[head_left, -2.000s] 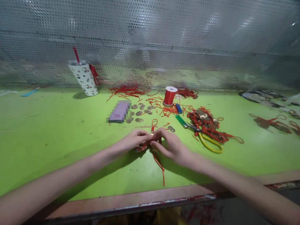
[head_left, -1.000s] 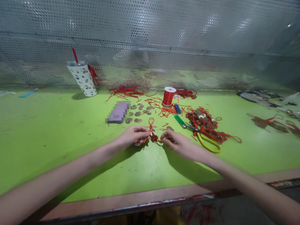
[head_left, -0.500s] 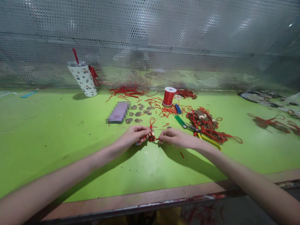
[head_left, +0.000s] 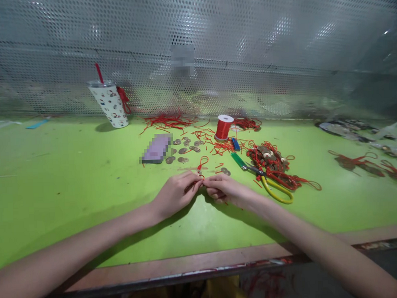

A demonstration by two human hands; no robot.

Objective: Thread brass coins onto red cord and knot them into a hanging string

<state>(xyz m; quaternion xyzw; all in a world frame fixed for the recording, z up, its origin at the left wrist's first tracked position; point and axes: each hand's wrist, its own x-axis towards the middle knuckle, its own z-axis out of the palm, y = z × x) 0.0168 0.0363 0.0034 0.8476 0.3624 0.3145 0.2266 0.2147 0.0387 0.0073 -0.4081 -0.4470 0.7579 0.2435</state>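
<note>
Your left hand (head_left: 174, 194) and right hand (head_left: 224, 189) touched mid-desk (head_left: 72, 171), each grip pinched shut on the red cord (head_left: 199, 169).

I could read no text anywhere: the cup (head_left: 110, 105) on the counter (head_left: 56, 180) bore only small printed pictures, too blurred for lettering, and the red spool (head_left: 223, 128) showed no legible label.

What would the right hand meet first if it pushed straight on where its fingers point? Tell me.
Likely the red cord pinched between both hands, then the left hand right behind it; the right hand points left at them, seemingly at the same height.
</note>
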